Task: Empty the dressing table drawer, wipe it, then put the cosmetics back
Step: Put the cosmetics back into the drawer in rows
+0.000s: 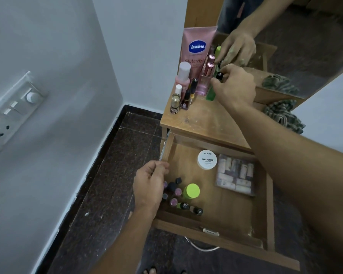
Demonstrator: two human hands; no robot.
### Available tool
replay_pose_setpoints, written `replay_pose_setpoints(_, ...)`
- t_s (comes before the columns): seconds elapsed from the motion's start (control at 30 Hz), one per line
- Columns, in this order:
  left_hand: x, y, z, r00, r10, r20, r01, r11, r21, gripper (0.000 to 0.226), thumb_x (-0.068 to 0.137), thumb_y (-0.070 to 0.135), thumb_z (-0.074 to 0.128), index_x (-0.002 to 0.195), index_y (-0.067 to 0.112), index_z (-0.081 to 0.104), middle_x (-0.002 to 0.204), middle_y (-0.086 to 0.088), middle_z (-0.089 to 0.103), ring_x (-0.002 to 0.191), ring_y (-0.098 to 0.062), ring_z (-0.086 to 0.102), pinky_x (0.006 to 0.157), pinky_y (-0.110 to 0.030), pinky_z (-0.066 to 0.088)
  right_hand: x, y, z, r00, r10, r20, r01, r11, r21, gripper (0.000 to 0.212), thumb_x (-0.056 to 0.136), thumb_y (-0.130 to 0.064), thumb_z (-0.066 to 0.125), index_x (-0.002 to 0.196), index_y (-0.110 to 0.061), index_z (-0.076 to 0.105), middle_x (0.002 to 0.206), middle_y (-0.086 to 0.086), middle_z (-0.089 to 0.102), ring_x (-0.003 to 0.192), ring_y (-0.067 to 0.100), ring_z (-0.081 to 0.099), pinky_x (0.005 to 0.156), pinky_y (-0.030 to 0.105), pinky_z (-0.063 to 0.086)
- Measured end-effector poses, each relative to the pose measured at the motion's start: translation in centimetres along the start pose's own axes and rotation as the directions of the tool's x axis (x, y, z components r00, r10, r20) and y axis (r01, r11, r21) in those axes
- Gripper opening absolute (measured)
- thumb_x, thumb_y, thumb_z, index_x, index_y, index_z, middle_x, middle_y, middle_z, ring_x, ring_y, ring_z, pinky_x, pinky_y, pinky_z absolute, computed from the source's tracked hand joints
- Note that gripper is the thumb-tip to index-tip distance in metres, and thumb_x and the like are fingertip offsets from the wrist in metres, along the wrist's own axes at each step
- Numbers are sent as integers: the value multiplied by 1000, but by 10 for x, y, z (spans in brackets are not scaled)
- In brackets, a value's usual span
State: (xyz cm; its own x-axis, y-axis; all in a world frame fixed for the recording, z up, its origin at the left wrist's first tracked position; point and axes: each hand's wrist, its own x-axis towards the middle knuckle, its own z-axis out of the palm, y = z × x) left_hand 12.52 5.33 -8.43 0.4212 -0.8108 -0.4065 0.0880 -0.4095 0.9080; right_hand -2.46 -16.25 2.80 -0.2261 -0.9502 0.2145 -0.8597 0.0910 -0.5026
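A green bottle [211,93] with a black cap is pinched at its top by the right hand [236,86], fingers curled round the cap. Its base is set on the wooden bench [202,119] in front of the mirror [295,46]. Just left of that hand, a pink perfume bottle [205,80], a tall pink Vaseline tube [198,50], a pink bottle with a white cap [183,76] and a few small nail polish bottles [178,99] are grouped upright. To the hand's lower right, a striped cloth [281,115] is bunched at the bench's edge.

Below the bench, the drawer [226,218] is shown pulled out, its floor of light brown wood partly covered. The left hand [151,186] is held over the drawer's left wall with fingers curled; whether anything is gripped cannot be told. Just right of this hand, a cluster of small bottles [173,194] with pink and black tops is gathered beside a lime-capped container [191,190]. Further right, toward the back, a round white jar [207,159] marked "NAIL POLISH" is seen just beside a clear packet [235,176] of small pale pieces.
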Motion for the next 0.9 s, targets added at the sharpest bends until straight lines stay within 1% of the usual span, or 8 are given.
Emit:
replay_pose_setpoints(0.13,0,-2,0,1000,4,9,-4,1000,-1,26,92,10,56,81,23,76,78,6,72,58,-16,59,63,-38,52,8,-3,2,992,123,24,-123,992,15,23,85,-31,69,105,-21,74,102,1,73,97,22,69,81,38,59)
replay_pose_setpoints(0.2,0,-2,0,1000,4,9,-4,1000,-1,26,92,11,56,81,23,76,78,6,72,58,-16,59,63,-38,52,11,-5,1,986,165,37,-165,986,3,20,81,-23,69,100,-17,72,96,1,70,90,22,67,75,34,56)
replay_pose_setpoints(0.4,-2,1,1,1000,5,5,-5,1000,10,25,90,11,56,79,23,76,75,7,72,55,-14,59,64,-38,52,7,-3,-15,993,110,51,-113,993,46,20,78,-27,84,95,-20,76,89,-5,71,84,12,69,67,26,55)
replay_pose_setpoints(0.53,-2,1,1,1000,-6,11,6,1000,5,23,88,13,56,80,22,76,73,7,71,54,-12,58,65,-38,52,-36,25,-56,999,-28,17,27,998,51,27,73,-32,76,97,-19,81,86,-2,76,80,12,71,72,31,60)
replay_pose_setpoints(0.63,-4,2,2,1000,2,9,-2,1000,4,21,86,20,56,79,22,76,75,5,71,53,-14,58,65,-38,51,-97,56,-76,977,-149,150,138,987,83,25,77,-28,75,99,-20,81,87,-2,77,79,11,71,76,27,59)
replay_pose_setpoints(0.7,-6,3,2,1000,11,5,-11,1000,21,22,85,22,55,80,22,76,76,5,72,54,-14,58,65,-38,51,-137,79,-77,949,-195,247,180,980,80,24,75,-29,74,96,-21,81,85,-3,77,77,13,72,76,34,60)
replay_pose_setpoints(0.8,-6,3,3,1000,14,-1,-14,999,52,23,80,29,54,80,23,76,79,5,74,55,-13,60,67,-41,54,-180,115,-66,915,-159,370,134,987,93,30,69,-33,72,96,-23,80,86,-3,74,76,18,72,74,44,61)
replay_pose_setpoints(0.9,-6,3,3,1000,21,-17,-20,998,57,22,83,25,55,80,23,77,81,4,75,56,-5,63,67,-38,54,-207,136,-53,875,-154,458,123,988,97,38,66,-41,63,96,-25,80,88,-7,72,75,13,71,75,41,62)
